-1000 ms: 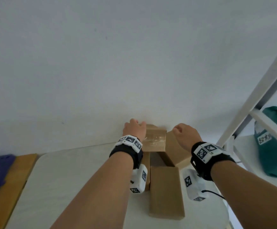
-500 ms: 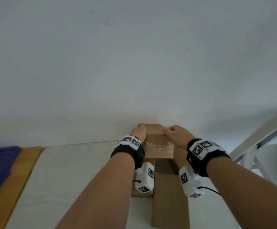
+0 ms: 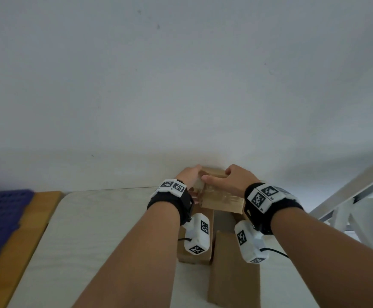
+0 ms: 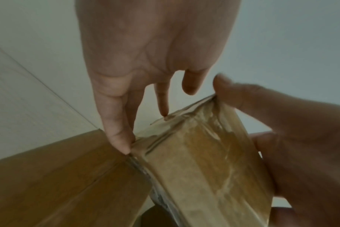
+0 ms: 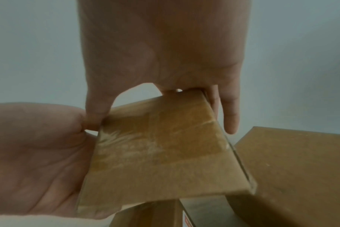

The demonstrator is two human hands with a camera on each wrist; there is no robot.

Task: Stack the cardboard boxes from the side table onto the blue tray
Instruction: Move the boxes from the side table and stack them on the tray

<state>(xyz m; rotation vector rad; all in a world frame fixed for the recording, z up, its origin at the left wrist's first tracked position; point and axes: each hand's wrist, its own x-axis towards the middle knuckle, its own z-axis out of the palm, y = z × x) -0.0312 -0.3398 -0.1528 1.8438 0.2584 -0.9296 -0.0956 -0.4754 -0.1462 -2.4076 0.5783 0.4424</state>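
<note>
The right hand [image 5: 161, 50] reaches down over a taped cardboard box [image 5: 161, 153] — fingers curled on its far edge — while the left hand [image 5: 39, 153] grips its left side; another box [image 5: 293, 169] sits just right.

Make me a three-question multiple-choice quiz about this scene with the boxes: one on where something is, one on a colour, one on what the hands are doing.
1. Where is the tray?
A. far left
B. far right
C. under the boxes

2. What colour is the table top?
A. black
B. whitish
C. red

3. How is the taped box held?
A. by one hand
B. by both hands
C. untouched

Answers:
1 A, the blue tray lies at the left edge.
2 B, the table is pale.
3 B, the left hand and right hand grip the taped box.
</note>
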